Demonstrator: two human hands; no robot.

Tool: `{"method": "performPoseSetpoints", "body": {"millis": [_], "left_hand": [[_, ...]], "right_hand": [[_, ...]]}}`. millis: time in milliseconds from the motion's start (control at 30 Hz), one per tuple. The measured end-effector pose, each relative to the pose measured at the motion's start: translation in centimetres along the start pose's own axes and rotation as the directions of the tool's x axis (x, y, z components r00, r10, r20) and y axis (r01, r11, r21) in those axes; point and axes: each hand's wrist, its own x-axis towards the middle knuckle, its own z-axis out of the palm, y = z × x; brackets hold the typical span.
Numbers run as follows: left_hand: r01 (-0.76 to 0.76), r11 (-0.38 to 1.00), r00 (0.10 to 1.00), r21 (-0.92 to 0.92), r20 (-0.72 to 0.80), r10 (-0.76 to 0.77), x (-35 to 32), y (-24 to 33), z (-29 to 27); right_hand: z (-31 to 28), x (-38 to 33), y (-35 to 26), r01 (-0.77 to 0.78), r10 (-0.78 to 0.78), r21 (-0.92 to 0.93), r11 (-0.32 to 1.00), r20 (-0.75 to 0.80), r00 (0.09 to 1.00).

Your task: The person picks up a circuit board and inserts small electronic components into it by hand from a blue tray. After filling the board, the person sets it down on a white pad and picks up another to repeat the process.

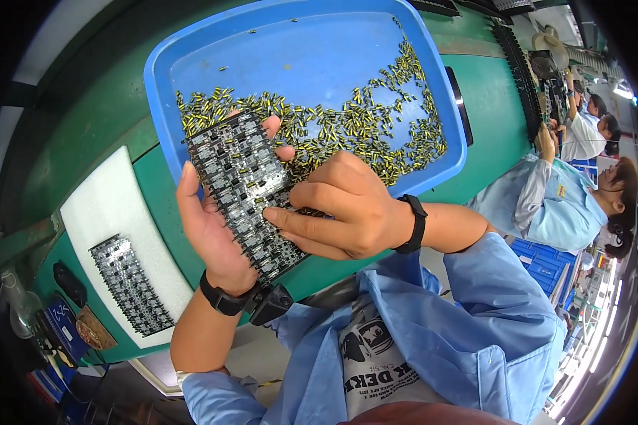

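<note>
Your left hand [216, 241] grips the circuit board [241, 152] across its width, palm along its left side and fingertips curling past the far right side, probably to steady it with its crowded surface up. You hold it over the tray's near-left corner. Your right hand [354, 209] has its fingers curled closed, one fingertip touching the board; I cannot tell whether anything is pinched there.

Left of the tray, a second board [131, 287] lies toward the near end of a white foam slab [106, 191], whose softness likely protects it.

Beyond, the blue tray [312, 53] rests on the green tabletop [496, 92]. Yellow-and-black parts [326, 131] spread along its near and right edges, seemingly within short reach of your fingers.
</note>
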Motion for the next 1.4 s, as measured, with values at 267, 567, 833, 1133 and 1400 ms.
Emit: {"method": "performPoseSetpoints", "body": {"millis": [267,567,833,1133,1400], "left_hand": [[0.051,0.991,0.995,-0.126,0.094,-0.040,0.0,1.0,0.2],[0.080,0.981,0.986,-0.180,-0.129,-0.104,0.6,1.6,1.7],[0.060,0.995,0.990,-0.080,0.130,-0.049,0.6,1.3,-0.9],[0.034,0.999,0.999,0.020,0.004,-0.034,0.2,1.2,0.1],[0.071,0.997,0.997,0.024,0.005,-0.071,0.1,0.7,-0.1]], "right_hand": [[-1.1,0.7,-0.5,-0.591,0.653,0.476,0.652,0.044,0.756],[-0.4,-1.0,2.1,-0.297,0.207,0.173,0.939,0.406,0.890],[-1.8,-0.4,2.4,-0.497,0.442,0.343,0.797,0.229,0.867],[-2.6,0.2,2.0,-0.610,0.588,0.536,0.584,0.239,0.773],[-2.3,0.1,1.6,-0.612,0.600,0.572,0.546,0.244,0.762]]}}
